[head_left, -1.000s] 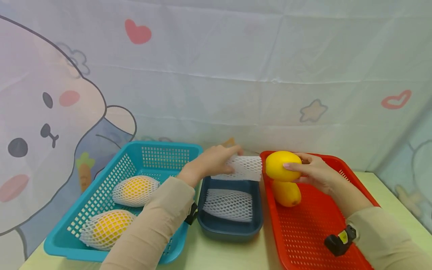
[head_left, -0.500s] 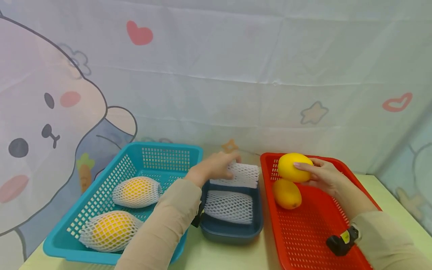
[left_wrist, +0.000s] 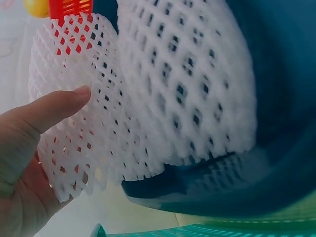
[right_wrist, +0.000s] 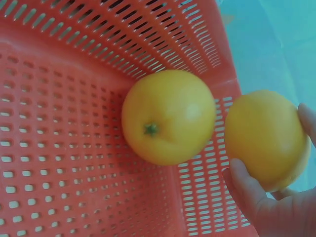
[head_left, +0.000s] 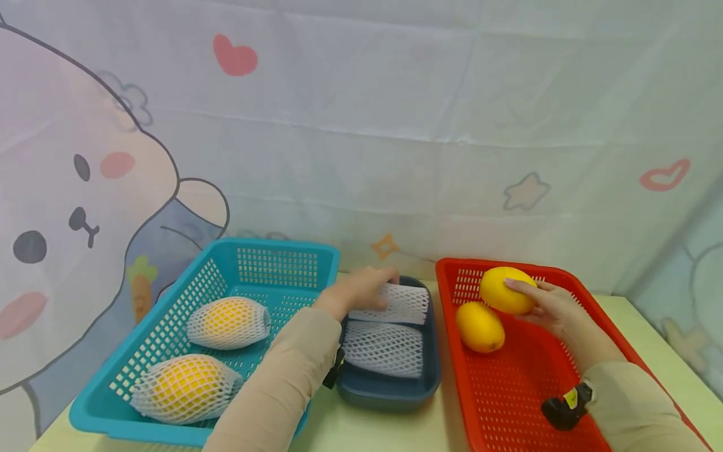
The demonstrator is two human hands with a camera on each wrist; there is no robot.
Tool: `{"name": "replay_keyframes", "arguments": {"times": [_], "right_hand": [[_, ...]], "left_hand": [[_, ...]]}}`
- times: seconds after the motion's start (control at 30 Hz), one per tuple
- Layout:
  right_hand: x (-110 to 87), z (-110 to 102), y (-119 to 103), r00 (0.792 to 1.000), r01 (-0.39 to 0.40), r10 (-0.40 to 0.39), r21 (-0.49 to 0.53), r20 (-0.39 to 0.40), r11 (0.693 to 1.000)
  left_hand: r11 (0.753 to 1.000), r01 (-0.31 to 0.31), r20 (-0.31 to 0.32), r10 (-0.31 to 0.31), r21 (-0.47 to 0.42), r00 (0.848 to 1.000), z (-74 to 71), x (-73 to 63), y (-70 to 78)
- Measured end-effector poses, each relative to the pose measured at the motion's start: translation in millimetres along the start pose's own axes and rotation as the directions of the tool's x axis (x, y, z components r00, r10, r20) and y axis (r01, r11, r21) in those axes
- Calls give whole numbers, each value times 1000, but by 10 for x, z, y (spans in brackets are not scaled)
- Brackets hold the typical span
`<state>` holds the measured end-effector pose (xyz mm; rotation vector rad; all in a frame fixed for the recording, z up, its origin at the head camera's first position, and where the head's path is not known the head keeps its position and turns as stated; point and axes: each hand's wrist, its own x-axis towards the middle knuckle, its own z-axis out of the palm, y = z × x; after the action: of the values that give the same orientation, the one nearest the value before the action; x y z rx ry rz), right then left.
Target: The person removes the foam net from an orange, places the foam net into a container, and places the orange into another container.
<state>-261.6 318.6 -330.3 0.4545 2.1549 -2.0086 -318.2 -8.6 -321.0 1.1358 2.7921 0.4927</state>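
Moved since the earlier frame: the net sleeve in the left hand, lowered toward the tray; the yellow fruit in the right hand, shifted toward three o'clock, away from its neighbour.

Tray [head_left: 390, 399], blue-grey, smooth, rounded corners, centre of the counter [head_left: 339, 436]. Contents: one loose sleeve [head_left: 384, 349], white foam, diamond mesh, lying flat. At its twelve o'clock, the net sleeve [head_left: 408, 304], same foam, pinched by the left hand [head_left: 358, 292]; whether it bears on the tray is hard to judge.

Red basket [head_left: 525, 389], slotted plastic, at the tray's three o'clock. Contents: one bare fruit [head_left: 480, 328], yellow, ovoid, glossy, green stem end, toward ten o'clock. Above the basket, at that fruit's one o'clock and apart from it, the yellow fruit [head_left: 504, 289], smooth, gripped by the right hand [head_left: 550, 307].

Teal basket [head_left: 147, 430], perforated plastic, at the tray's nine o'clock. Contents: two wrapped fruits, yellow in white mesh; nearer one [head_left: 186, 388] toward seven o'clock, farther one [head_left: 228, 322] at its one o'clock.
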Motion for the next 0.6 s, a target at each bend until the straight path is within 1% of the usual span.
{"name": "replay_keyframes", "arguments": {"times": [0.17, 0.33, 0.5, 0.6], "right_hand": [[29, -15, 104, 997, -42, 42, 0, -70, 999], [44, -28, 158, 991, -59, 60, 16, -121, 998], [62, -51, 228, 986, -71, 73, 21, -148, 997], [72, -72, 268, 985, -80, 82, 16, -152, 997]], "left_hand": [[1000, 20, 33, -20, 10, 999, 73, -16, -14], [998, 61, 68, -62, 16, 996, 65, -20, 14], [995, 89, 135, -94, 42, 986, 44, -22, 51], [994, 92, 150, -100, 58, 984, 43, -21, 57]]}}
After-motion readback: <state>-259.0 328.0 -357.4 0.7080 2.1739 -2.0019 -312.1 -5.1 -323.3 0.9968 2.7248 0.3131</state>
